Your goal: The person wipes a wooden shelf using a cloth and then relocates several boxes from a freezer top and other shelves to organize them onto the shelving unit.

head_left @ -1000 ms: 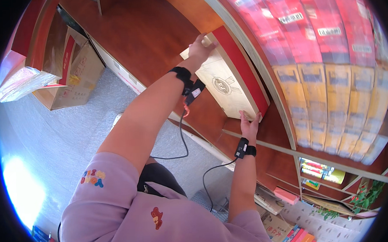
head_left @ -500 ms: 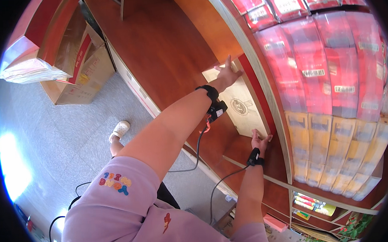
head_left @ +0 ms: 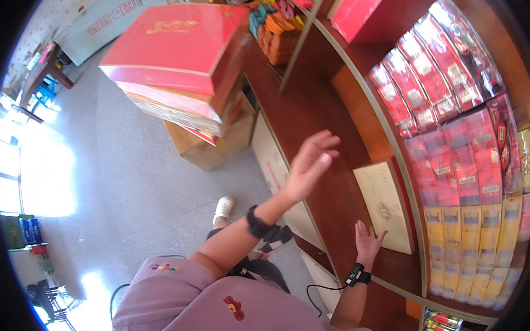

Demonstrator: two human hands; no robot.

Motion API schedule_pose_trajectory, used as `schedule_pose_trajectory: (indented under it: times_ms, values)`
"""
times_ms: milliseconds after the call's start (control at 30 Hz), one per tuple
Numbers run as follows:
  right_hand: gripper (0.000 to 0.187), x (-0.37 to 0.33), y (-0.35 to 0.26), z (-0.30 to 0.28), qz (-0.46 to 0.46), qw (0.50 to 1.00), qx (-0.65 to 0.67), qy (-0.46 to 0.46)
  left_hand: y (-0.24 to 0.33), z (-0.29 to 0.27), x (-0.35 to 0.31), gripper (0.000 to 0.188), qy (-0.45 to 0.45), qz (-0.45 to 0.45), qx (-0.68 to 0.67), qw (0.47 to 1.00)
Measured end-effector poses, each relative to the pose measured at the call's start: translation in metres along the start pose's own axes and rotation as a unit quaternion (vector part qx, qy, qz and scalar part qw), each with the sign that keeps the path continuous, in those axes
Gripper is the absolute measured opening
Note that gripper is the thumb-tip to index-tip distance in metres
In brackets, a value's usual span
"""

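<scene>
A flat cream box (head_left: 385,204) with a round emblem lies on the brown wooden shelf (head_left: 341,153), with a strip of red along its far side. Beside its near left edge is my right hand (head_left: 369,244), open with fingers spread and nothing in it; whether it touches the box I cannot tell. My left hand (head_left: 307,166) hangs in the air over the shelf's front part, apart from the box. Its fingers are stretched out, slightly blurred, and it holds nothing. Both wrists wear black straps with small devices.
To the left, a stack topped by a red gift box (head_left: 177,42) rests on a brown cardboard carton (head_left: 208,147) on the grey floor. Red packets (head_left: 460,157) and yellow packets (head_left: 472,230) fill the right-hand shelves. A cable (head_left: 312,296) hangs near my right wrist.
My left hand has come off the cream box and moved left, and my right hand has loosened from its near end. The view has swung toward the stacked red boxes.
</scene>
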State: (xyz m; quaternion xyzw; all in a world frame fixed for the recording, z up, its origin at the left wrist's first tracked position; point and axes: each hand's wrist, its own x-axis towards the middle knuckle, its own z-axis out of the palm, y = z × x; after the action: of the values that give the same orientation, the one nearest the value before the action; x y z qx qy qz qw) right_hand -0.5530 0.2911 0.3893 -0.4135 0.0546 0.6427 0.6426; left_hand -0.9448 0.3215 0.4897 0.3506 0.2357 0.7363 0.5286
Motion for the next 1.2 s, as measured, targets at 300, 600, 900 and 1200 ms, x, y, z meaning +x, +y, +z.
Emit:
schedule_pose_trajectory:
  times_ms: [300, 600, 900, 1200]
  values:
    - [0.073, -0.068, 0.254, 0.241, 0.074, 0.917, -0.257, -0.295, 0.22, -0.21, -0.01, 0.039, 0.39, 0.27, 0.23, 0.85]
    - [0.073, -0.079, 0.412, 0.389, -0.006, 0.838, -0.422, -0.345, 0.354, -0.498, 0.026, 0.061, 0.473, 0.112, 0.352, 0.8]
    - [0.072, -0.072, 0.483, 0.434, -0.07, 0.819, -0.36, -0.441, 0.379, -0.52, 0.079, 0.034, 0.289, -0.009, 0.293, 0.912]
    - [0.063, -0.096, 0.396, 0.374, -0.014, 0.883, -0.266, -0.387, 0.392, -0.383, 0.081, 0.037, 0.231, 0.051, 0.416, 0.878]
